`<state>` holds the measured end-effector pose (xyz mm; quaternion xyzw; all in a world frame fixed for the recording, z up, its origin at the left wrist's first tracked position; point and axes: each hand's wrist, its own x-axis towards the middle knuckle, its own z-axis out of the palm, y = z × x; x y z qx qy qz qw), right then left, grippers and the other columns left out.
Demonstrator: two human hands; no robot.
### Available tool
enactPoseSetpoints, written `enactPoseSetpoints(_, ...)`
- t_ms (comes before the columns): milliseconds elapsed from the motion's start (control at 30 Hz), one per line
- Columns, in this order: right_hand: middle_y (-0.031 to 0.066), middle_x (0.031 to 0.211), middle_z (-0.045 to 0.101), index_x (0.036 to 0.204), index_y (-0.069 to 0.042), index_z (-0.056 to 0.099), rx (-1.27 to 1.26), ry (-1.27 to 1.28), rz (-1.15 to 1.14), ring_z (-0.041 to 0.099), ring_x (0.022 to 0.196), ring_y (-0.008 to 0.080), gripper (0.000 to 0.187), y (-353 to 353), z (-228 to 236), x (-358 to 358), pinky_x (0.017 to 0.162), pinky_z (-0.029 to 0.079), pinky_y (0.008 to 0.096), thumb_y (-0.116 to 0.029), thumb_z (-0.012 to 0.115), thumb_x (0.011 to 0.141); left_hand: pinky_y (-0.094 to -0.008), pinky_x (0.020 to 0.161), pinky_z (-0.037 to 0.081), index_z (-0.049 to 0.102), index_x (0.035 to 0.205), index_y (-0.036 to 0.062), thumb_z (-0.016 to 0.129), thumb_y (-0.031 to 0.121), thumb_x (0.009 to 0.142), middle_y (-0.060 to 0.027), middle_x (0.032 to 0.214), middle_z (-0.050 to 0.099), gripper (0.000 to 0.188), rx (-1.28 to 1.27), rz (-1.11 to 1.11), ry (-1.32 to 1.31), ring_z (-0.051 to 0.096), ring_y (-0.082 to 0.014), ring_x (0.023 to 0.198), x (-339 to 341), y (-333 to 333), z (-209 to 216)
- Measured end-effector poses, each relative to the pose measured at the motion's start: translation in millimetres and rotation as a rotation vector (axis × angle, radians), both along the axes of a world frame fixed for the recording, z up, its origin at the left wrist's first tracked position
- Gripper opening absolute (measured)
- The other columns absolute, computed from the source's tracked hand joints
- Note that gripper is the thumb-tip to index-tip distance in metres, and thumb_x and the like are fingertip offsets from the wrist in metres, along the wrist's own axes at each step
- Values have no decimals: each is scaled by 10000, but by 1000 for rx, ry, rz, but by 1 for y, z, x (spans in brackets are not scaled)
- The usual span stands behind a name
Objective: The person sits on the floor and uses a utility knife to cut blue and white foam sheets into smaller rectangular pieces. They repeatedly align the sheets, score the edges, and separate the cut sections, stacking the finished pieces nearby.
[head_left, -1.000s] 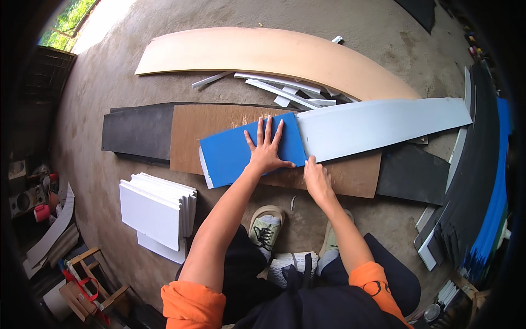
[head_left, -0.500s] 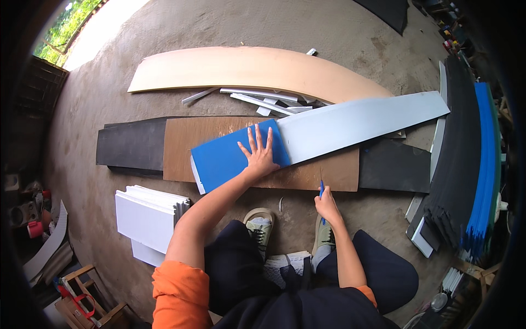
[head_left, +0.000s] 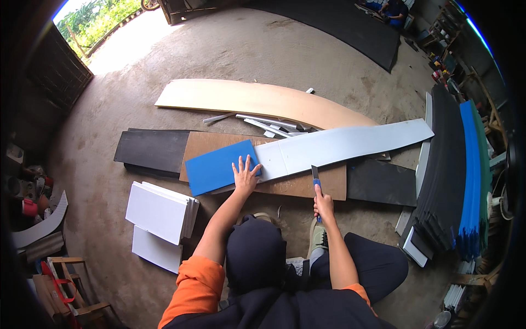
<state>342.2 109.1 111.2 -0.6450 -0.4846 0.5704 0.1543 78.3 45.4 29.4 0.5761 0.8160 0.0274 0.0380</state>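
Note:
My left hand (head_left: 245, 176) lies with spread fingers across the right end of a flat blue rectangular panel (head_left: 211, 169). Beneath that panel's right end runs a long white sheet (head_left: 350, 141), with a thin crosswise line near its left part. Both rest slantwise on a brown board (head_left: 327, 185). In my right hand (head_left: 324, 205), fingers wrapped round its blue handle, is a utility knife (head_left: 315, 174). Its blade points up and away, just beyond the white sheet's near edge, over the brown board; whether it touches the board I cannot tell.
Dark boards (head_left: 382, 182) stick out under the brown one. A stack of white panels (head_left: 157, 211) stands at the left. Beyond are white offcuts (head_left: 268, 125) and a curved beige sheet (head_left: 257, 98). Black sheets (head_left: 441, 170) and blue sheets (head_left: 470, 175) are piled right. Another person (head_left: 394, 12) is far off.
The blue panel has shifted left along the white sheet, baring the crosswise line. My left hand moved with it. The knife is turned so more blade shows. The view has tilted farther ahead.

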Motion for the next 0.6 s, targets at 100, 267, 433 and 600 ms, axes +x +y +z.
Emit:
enactPoseSetpoints(100,-25,395,328,547,-90,377,56,65,-1,334,290,78,519,-4,8,4,289,296,236,-532,433,814,-586,980,90,374,1250,281,586,354,732,-128,1391,133,565,-48,68,43,70,-335,1288,-17,-15,15)
enactPoseSetpoints(267,-30,449,303,694,-83,372,12,363,82,319,318,71,376,-7,6,-1,297,300,234,-408,378,883,-553,1003,56,364,1266,215,547,407,755,-132,1382,179,576,-105,69,104,59,-295,1298,-35,-37,41)
enactPoseSetpoints(433,11,563,353,915,-55,363,2,330,171,338,384,74,182,-6,-2,-13,348,328,218,-236,351,907,-550,1005,68,368,1255,117,539,417,763,-128,1369,214,601,-49,76,2,72,-280,1298,-30,-39,40)
enactPoseSetpoints(600,58,598,423,1005,-40,325,193,63,350,428,400,139,166,16,-32,-37,349,400,280,-54,328,840,-533,1009,94,332,1247,10,587,372,739,-130,1361,216,674,105,-28,-99,100,-285,1292,-19,-14,18)
